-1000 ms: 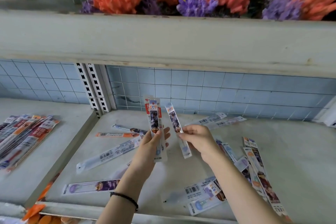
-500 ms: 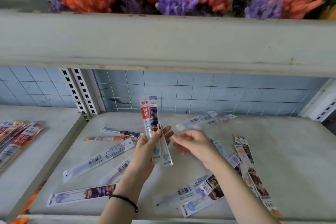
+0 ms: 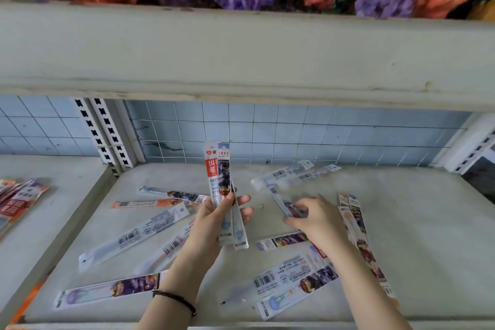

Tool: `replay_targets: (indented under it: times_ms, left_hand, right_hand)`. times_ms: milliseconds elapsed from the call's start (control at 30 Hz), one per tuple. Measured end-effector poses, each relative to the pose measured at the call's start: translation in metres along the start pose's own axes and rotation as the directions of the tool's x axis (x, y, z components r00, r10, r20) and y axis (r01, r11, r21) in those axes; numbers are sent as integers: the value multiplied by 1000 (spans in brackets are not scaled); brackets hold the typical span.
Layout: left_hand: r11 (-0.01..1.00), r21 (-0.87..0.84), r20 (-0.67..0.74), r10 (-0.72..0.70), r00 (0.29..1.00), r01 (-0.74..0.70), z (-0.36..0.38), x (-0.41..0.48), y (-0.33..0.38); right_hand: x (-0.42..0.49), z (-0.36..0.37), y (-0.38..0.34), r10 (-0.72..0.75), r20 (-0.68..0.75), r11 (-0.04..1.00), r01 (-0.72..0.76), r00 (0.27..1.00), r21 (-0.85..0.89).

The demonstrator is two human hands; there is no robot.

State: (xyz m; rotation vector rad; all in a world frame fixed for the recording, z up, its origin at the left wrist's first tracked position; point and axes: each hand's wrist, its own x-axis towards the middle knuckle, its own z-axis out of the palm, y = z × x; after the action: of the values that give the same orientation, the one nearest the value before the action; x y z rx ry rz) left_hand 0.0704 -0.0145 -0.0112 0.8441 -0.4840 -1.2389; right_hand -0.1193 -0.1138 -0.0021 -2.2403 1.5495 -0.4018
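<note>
The centre-right packet, pinched by the right hand, is best squared against the bundle gripped in the left hand.

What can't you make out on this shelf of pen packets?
In the head view:
1. How many pen packets the left hand grips: they overlap and its fingers cover them.
2. Whether the right hand pinches the blurred packet beneath its fingers: motion blur.
3. The pile on the neighbouring shelf: cut off by the left edge.
4. The row of packets beyond the right forearm: partly hidden by it.
</note>
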Motion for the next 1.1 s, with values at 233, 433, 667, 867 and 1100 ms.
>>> replay_targets:
  times_ms: [233,433,667,867,1100]
  left_hand:
    - [1000,-6,-33,-29,999,29,0,-2,0]
    - [999,-28,-36,-29,999,28,0,-4,2]
    - [999,-29,-44,-21,999,20,0,-5,2]
    - [999,-42,-65,-11,998,9,-5,-4,1]
    - [984,149,-207,129,970,-99,-9,-1,-1]
  right_hand:
    - [12,-8,-17,-13,54,989,21,998,-143]
    - [18,-2,-28,-42,-92,973,62,995,221]
    - [33,-9,-46,0,-55,745,37,998,666]
    - [48,-13,-54,173,70,245,-112,982,963]
    - [50,-5,-48,259,260,-132,-233,930,964]
